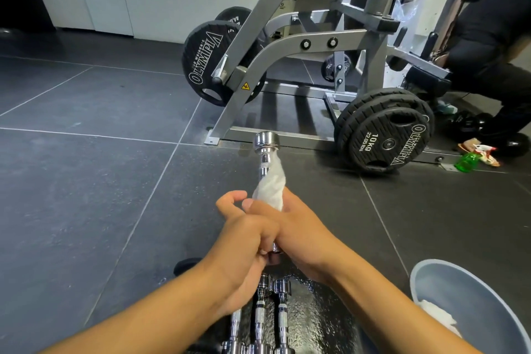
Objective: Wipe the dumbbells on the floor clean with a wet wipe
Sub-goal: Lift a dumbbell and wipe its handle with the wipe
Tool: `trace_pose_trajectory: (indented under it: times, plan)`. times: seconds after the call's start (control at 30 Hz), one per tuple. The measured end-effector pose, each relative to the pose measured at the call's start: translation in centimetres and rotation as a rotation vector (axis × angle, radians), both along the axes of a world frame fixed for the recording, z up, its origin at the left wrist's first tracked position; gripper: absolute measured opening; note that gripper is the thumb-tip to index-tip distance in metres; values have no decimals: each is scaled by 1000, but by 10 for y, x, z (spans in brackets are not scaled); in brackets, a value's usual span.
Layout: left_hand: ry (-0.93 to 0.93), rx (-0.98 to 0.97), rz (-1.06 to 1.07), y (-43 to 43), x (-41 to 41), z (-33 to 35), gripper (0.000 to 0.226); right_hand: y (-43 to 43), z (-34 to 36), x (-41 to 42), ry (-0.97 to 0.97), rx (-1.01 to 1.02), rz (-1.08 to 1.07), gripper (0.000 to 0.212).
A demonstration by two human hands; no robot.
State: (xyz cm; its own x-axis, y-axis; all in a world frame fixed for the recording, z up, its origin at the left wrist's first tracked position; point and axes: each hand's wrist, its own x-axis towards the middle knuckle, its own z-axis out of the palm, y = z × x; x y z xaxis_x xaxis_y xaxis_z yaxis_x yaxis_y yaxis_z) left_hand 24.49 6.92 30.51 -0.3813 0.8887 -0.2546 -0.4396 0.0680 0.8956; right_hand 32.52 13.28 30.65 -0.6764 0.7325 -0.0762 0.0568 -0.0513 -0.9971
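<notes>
Over the dark tiled floor (86,181), centre frame: one chrome dumbbell (266,142) held up off the floor in both hands. Long axis runs near to far, almost straight away from the camera, tilted slightly; far head points toward the base rail of the grey weight machine (316,46), near head sits down by the wrists.

Left hand (244,241): grip clamped on the near end of the handle, fingers curled round it, index finger and thumb lifted loose. Right hand (298,233): grip clamped on the white wet wipe (271,187), which is wrapped round the handle; wipe trails up the shaft to just under the far head.

Counts:
- dumbbells: 1 in hand, plus 3 more chrome dumbbells (260,316) lying side by side on the floor below the hands, axes also near to far, touching or nearly so. Floor under them looks wet and glossy.
- black dumbbell head (186,264): 1 partly visible left of the left wrist.
- grey basin (448,282): 1, bottom right, white cloth (439,316) inside.
- black weight plates (385,138) marked 10 kg: 2 stacked on the machine's right side; more plates on the far left side.
- green spray bottle (467,162): 1, lying on the floor to the right.
- second person (494,46) in dark clothes, far right.
</notes>
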Motion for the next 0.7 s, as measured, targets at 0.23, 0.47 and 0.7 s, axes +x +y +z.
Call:
trace_pose_trajectory:
  times: [0.23, 0.47, 0.7]
  plan:
    - [-72, -138, -92, -3, 5, -16, 39, 1, -28, 1, -319, 120, 112, 12]
    - [162, -521, -499, -4, -18, -74, 39, 6, -113, 28, -427, -94, -66, 17]
    - [718, -441, -584, 3, -35, -76, 26, 20, -245, 88, -725, -83, -351, 23]
